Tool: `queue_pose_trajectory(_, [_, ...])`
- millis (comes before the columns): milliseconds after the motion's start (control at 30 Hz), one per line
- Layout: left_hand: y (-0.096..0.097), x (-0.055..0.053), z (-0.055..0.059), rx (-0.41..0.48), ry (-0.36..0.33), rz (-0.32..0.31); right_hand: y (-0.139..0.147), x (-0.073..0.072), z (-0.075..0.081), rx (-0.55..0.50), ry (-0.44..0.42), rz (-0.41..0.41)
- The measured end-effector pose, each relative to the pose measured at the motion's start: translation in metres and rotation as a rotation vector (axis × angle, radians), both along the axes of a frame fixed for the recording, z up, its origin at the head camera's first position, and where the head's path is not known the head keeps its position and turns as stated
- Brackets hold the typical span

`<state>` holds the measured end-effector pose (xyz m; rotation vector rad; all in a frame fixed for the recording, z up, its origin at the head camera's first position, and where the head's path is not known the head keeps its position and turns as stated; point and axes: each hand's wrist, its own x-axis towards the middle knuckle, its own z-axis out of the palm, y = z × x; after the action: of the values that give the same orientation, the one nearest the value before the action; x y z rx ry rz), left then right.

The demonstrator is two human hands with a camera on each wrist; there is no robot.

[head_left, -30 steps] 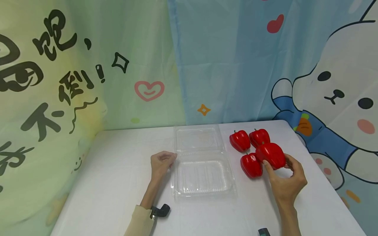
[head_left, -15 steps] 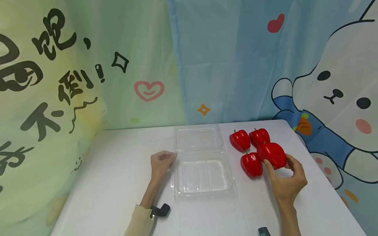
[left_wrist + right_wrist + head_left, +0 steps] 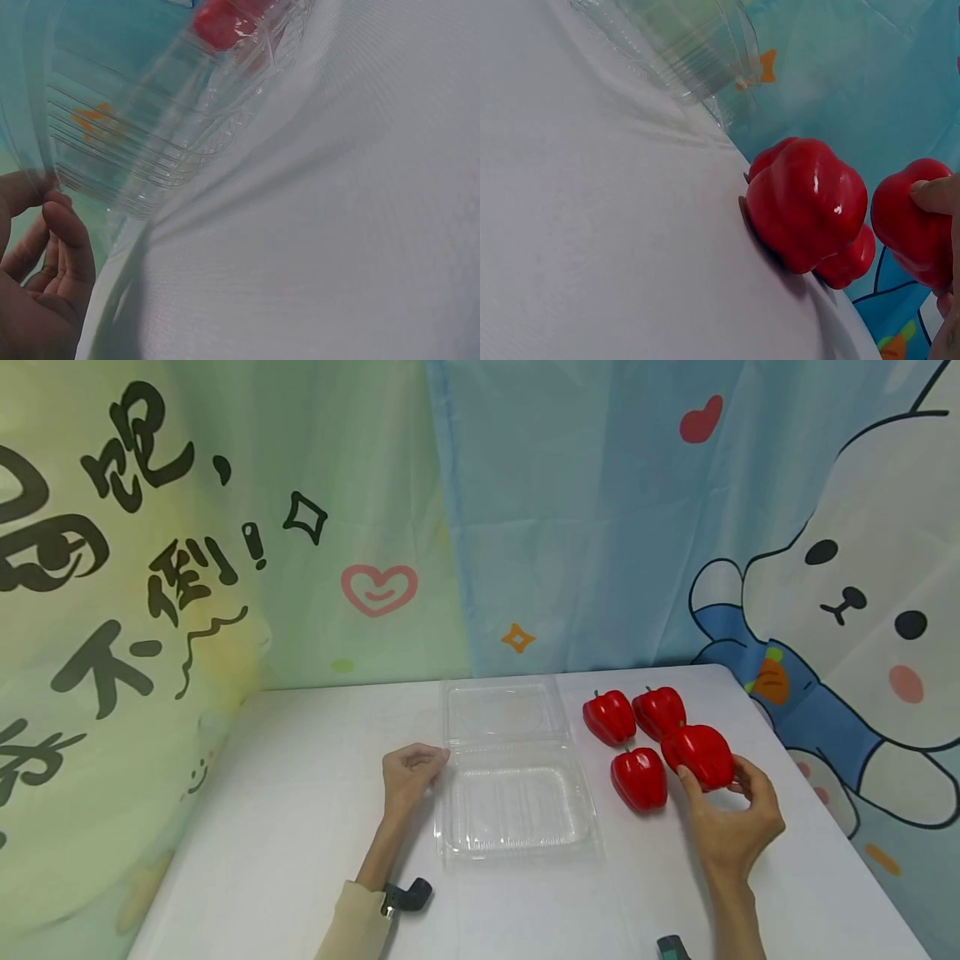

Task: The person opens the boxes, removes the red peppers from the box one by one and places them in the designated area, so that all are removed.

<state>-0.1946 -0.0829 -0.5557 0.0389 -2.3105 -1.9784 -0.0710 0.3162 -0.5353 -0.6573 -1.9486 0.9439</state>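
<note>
My right hand (image 3: pixel 735 827) grips a red bell pepper (image 3: pixel 699 757) between thumb and fingers, at the right of the head view. Three more red bell peppers lie on the table: one in front (image 3: pixel 639 779), one at the back left (image 3: pixel 609 718) and one at the back right (image 3: pixel 660 712). In the right wrist view, the held pepper (image 3: pixel 915 221) is off the table. A clear plastic clamshell container (image 3: pixel 517 802) lies with its lid folded back. My left hand (image 3: pixel 410 779) pinches its left edge near the hinge; the left wrist view shows thumb and forefinger meeting there.
A white-covered table (image 3: pixel 300 827) carries everything. Behind it hangs a printed curtain (image 3: pixel 570 527), close to the table's back edge. Each wrist wears a dark device, such as the left wrist camera (image 3: pixel 408 896).
My right hand has shifted slightly to the right with its bell pepper, opening a gap from the front pepper. The left hand and the container have stayed put.
</note>
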Motion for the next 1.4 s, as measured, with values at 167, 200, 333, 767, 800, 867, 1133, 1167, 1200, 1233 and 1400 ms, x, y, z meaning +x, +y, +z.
queue_pose_trajectory(167, [0.0, 0.001, 0.0, 0.004, 0.006, -0.003, 0.004, 0.001, -0.002, -0.02, -0.028, -0.021])
queue_pose_trajectory(200, [0.0, 0.001, 0.0, 0.005, 0.008, -0.005, 0.005, 0.001, -0.003, -0.025, -0.035, -0.024])
queue_pose_trajectory(333, [-0.001, 0.002, 0.002, 0.017, 0.02, -0.02, 0.006, 0.001, -0.006, -0.047, -0.075, -0.039])
queue_pose_trajectory(767, [0.0, 0.002, 0.002, 0.017, 0.004, -0.013, 0.008, 0.001, -0.008, -0.122, -0.187, -0.036])
queue_pose_trajectory(800, [0.0, 0.002, 0.002, 0.019, 0.004, -0.013, 0.007, 0.001, -0.008, -0.127, -0.197, -0.034])
queue_pose_trajectory(867, [0.0, 0.002, 0.003, 0.02, 0.005, -0.017, 0.007, 0.001, -0.009, -0.135, -0.208, -0.032])
queue_pose_trajectory(1133, [-0.001, 0.002, 0.005, 0.027, 0.003, -0.023, 0.006, -0.001, -0.012, -0.174, -0.223, -0.029])
queue_pose_trajectory(1167, [-0.002, 0.002, 0.005, 0.029, 0.004, -0.024, 0.006, -0.002, -0.012, -0.183, -0.227, -0.028])
queue_pose_trajectory(1200, [-0.002, 0.002, 0.005, 0.028, 0.005, -0.024, 0.006, -0.002, -0.013, -0.188, -0.228, -0.027])
queue_pose_trajectory(1233, [-0.002, 0.001, 0.005, 0.027, 0.004, -0.025, 0.006, -0.002, -0.013, -0.192, -0.231, -0.025])
queue_pose_trajectory(1400, [-0.001, 0.001, 0.004, 0.025, -0.008, -0.022, 0.005, -0.001, -0.015, -0.202, -0.247, -0.014])
